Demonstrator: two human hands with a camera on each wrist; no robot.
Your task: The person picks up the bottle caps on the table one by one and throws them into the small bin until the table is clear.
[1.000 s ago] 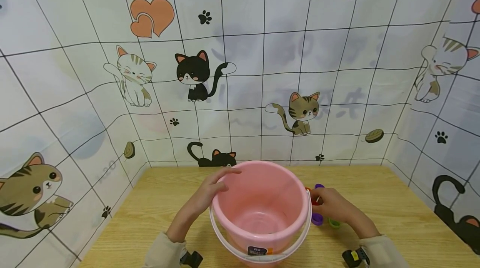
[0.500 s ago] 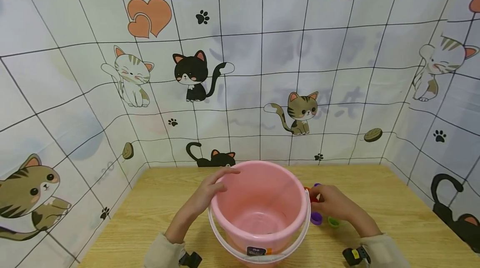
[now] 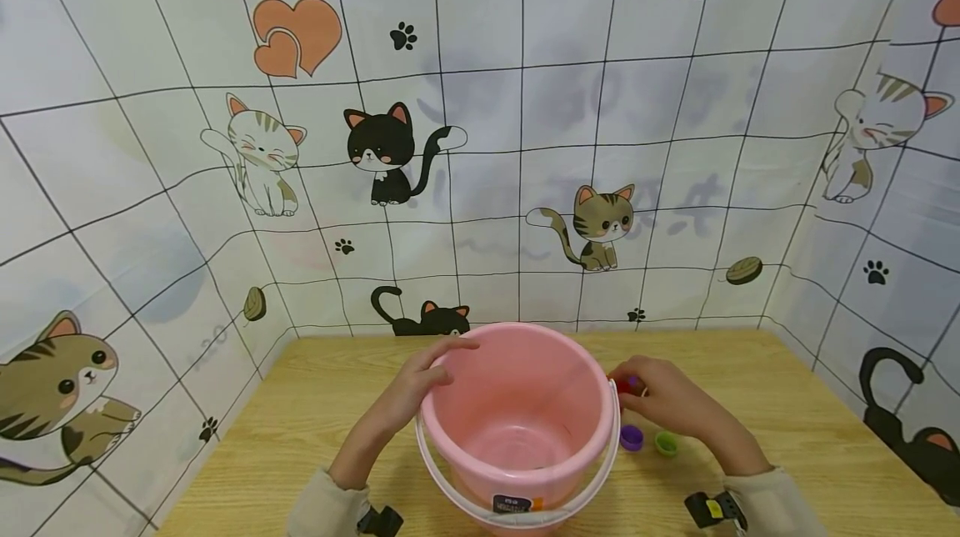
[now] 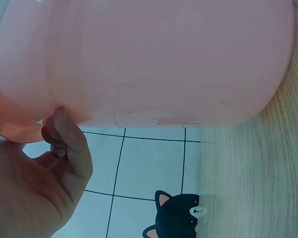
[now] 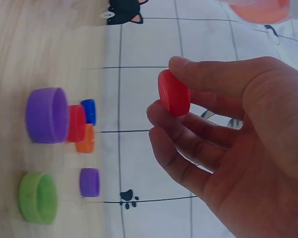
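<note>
A pink bucket [image 3: 517, 404] with a white handle [image 3: 517, 518] stands upright on the wooden table. My left hand [image 3: 412, 380] grips its rim at the left, thumb curled in at the wall in the left wrist view. Beside the bucket's right side, my right hand [image 3: 667, 398] pinches a red bottle cap [image 5: 174, 93] between thumb and fingertips, above the table. Below it, in the right wrist view, lie a large purple cap [image 5: 47, 115], a green cap [image 5: 37, 198], another red cap [image 5: 76, 123], a blue cap [image 5: 89, 111], an orange cap [image 5: 85, 138] and a small purple cap [image 5: 90, 182].
A white cloth [image 3: 480, 103] with a grid and cartoon cats hangs behind the table [image 3: 330, 378] and along both sides. The bucket's handle hangs down over its near side.
My right hand has moved slightly up in the head view, beside the bucket's rim. The left hand and the bucket have stayed in place.
</note>
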